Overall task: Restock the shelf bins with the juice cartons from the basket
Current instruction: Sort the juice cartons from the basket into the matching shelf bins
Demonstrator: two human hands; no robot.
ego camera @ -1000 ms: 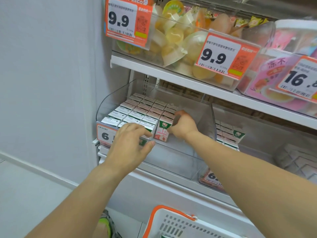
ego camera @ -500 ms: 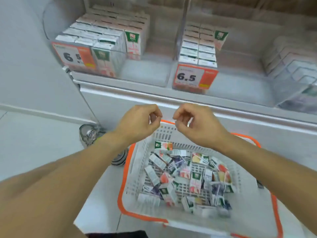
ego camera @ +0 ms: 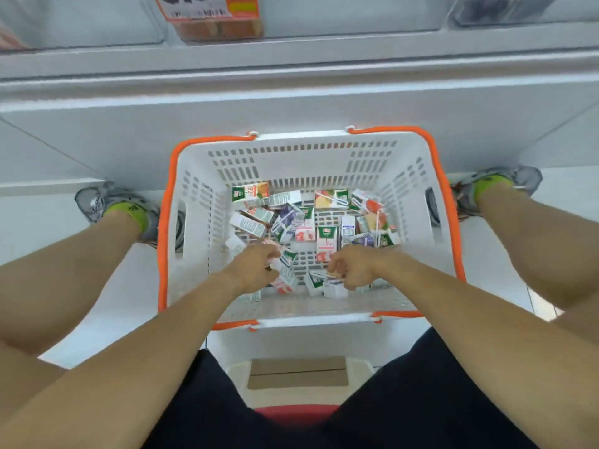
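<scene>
At the left of the frame your left shoe stands beside the white basket with its orange rim, and your left hand reaches down into the basket's near half, its fingers curled over a carton lying there; motion blur keeps you from telling whether that carton is truly gripped or only touched. The juice cartons lie jumbled across the basket floor in the middle of the frame, some flat, some tilted, with pink, purple and green faces mixed together. Just right of centre your right hand is also down among them, fingers bent around a small white carton at the near edge of the heap, though again the blur leaves the pinch uncertain. You appear to be at the picking step: gathering the next cartons before lifting them to the shelf. The next move likely calls for a firm hold on each carton, a check of its flavour, and a lift up to the matching bin. At the top of the frame the shelf edge and an orange price tag are cut off, so the bins themselves are barely seen and you cannot judge from here how full they are. At the far right your right shoe sits beside the basket.
</scene>
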